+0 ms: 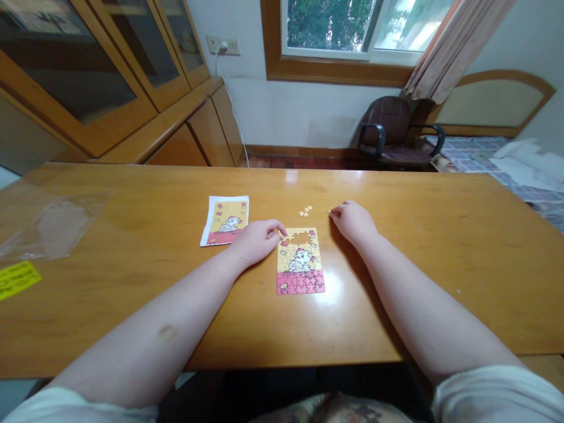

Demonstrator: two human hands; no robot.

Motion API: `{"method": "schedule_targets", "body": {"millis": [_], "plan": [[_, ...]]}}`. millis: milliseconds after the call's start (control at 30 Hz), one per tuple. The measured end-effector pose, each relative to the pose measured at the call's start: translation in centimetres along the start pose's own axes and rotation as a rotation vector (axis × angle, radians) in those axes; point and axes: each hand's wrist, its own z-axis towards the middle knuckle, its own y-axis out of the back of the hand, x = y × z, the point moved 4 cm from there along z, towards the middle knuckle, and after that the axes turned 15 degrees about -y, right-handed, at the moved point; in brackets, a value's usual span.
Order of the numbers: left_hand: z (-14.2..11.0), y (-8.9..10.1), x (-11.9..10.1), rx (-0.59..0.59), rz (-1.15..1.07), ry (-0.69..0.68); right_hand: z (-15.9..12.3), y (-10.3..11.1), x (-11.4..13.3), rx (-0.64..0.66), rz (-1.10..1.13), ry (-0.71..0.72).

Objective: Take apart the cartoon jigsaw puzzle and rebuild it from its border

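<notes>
A jigsaw puzzle (301,281) of a white cartoon animal on yellow and pink lies flat, with a gap in its upper part showing the wood. My left hand (259,239) rests at the puzzle's upper left corner, fingers curved and slightly apart, fingertips touching the edge. To the right of the puzzle, my right hand (355,220) pinches a small puzzle piece (329,212) just at or above the table; the fingers hide most of it. Several loose pieces (304,212) lie face down between the hands, above the puzzle. Beside my left hand is a printed reference picture (227,218).
The wooden table (440,247) spans the view. At its left lie a clear plastic bag (59,226) and a yellow label (18,279). Beyond the table stand a glass-doored cabinet (150,100), an office chair (390,129) and a bed (480,153).
</notes>
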Motion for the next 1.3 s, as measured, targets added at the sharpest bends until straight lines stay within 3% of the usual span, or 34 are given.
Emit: {"method": "schedule_targets", "body": {"millis": [267,433,500,600,700,900,1000,1133,1300], "plan": [[0.1,-0.1,0.7,-0.028,0.003,0.043,0.5,-0.9,0.3,0.025,0.175,0.012],[0.1,0.0,0.7,-0.038,0.027,0.071,-1.7,0.3,2.1,0.076,0.313,0.088],[0.1,0.1,0.8,-0.060,0.037,0.089,-3.6,0.9,3.6,0.165,0.403,0.159],[0.1,0.2,0.9,-0.083,0.038,0.089,-6.7,0.6,5.8,0.399,0.438,0.234],[0.2,0.2,1.0,-0.086,0.038,0.075,-8.7,-0.1,7.2,0.466,0.360,0.309],[0.2,0.2,1.0,-0.080,0.053,0.065,-10.0,0.7,8.0,0.209,0.103,0.489],[0.1,0.3,0.8,-0.069,0.082,0.076,-11.9,2.0,8.3,0.175,-0.084,0.514],[0.1,0.4,0.6,-0.031,0.141,0.108,-14.8,2.5,8.3,0.316,-0.248,0.397],[0.1,0.3,0.4,0.029,0.176,0.103,-15.7,1.6,8.4,0.348,-0.282,0.324]]}}
